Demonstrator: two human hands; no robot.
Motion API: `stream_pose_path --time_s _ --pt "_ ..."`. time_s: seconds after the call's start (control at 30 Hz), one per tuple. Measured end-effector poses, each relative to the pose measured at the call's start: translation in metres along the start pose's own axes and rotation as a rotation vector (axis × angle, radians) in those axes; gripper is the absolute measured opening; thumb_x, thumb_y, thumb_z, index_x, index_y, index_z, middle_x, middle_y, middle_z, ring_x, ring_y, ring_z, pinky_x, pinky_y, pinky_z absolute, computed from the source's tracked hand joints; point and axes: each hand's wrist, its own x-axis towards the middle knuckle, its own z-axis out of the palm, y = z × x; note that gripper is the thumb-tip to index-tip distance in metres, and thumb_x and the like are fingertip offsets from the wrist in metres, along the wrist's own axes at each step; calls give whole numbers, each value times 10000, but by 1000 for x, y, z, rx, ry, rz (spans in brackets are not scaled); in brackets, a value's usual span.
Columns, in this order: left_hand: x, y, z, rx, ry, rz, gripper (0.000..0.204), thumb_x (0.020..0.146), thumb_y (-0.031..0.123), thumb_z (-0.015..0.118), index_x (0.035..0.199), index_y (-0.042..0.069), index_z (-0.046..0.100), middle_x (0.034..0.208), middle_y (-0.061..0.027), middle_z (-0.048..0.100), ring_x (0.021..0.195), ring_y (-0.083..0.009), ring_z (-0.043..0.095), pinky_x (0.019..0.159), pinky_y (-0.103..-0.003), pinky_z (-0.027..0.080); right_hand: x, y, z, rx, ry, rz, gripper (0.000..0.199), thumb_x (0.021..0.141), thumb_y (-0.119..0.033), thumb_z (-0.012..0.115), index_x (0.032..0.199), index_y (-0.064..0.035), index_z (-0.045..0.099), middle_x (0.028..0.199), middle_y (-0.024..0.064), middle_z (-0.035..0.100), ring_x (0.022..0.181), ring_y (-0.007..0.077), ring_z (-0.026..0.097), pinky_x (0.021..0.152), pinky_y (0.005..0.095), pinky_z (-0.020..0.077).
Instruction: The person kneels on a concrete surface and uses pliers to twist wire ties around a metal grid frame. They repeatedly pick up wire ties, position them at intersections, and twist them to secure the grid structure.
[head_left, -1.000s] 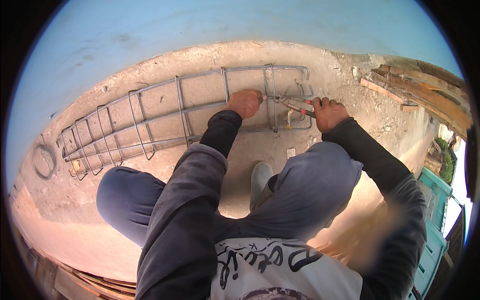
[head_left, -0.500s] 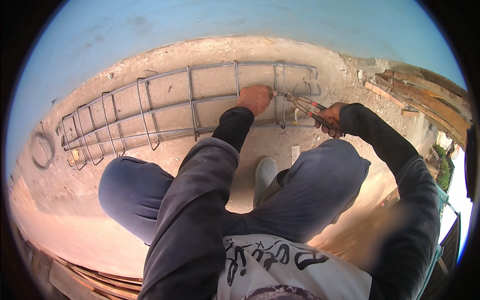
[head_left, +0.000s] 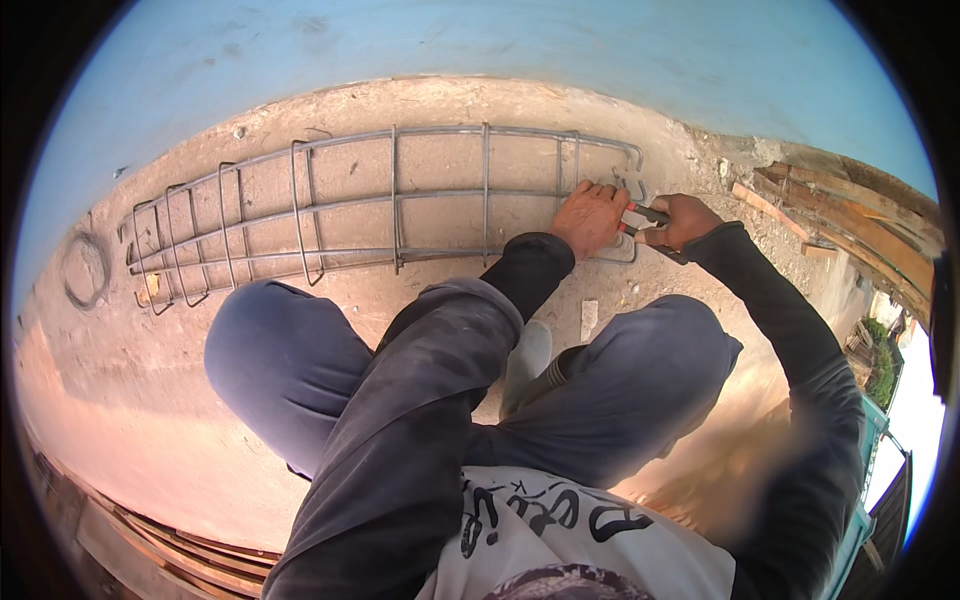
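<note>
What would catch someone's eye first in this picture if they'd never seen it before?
A long steel rebar cage lies across the sandy ground in front of a pale blue wall. At its right end, the left hand rests on the bars while the right hand holds a pair of pliers. Wooden planks are stacked at right.

An outdoor building site, judging by bare sandy ground (head_left: 150, 400) strewn with small stones. Lying across the far middle, a long steel rebar cage (head_left: 390, 200) of bars and stirrups. At far left, a coil of wire (head_left: 85, 270). Stacked at far right, rough timber planks (head_left: 850, 215). Behind it all, a pale blue wall (head_left: 480, 50).
</note>
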Motion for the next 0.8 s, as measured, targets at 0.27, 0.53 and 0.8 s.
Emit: stream_pose_path --time_s 0.27,0.53,0.8 --pt "10 -7 -13 -154 -158 -60 332 884 170 627 1161 15 529 1105 -187 644 1107 -320 601 952 -399 416 -5 -4 30 -899 488 -79 238 914 -229 570 971 -18 665 870 135 675 840 301 672 731 430 513" --pt "-4 -2 24 -107 26 -27 383 854 134 645 1188 -6 521 1219 -200 577 1180 -305 542 992 -395 392 9 40 5 766 -462 424 463 990 -473 541 899 -31 639 634 36 585 505 154 543 449 288 387" --pt "15 -22 27 -155 -249 -30 262 836 221 687 1051 81 633 1060 -123 638 1088 -306 585 965 -449 377 -14 29 31 -341 194 -8 419 804 -348 712 950 35 629 774 152 664 779 279 689 700 391 518"
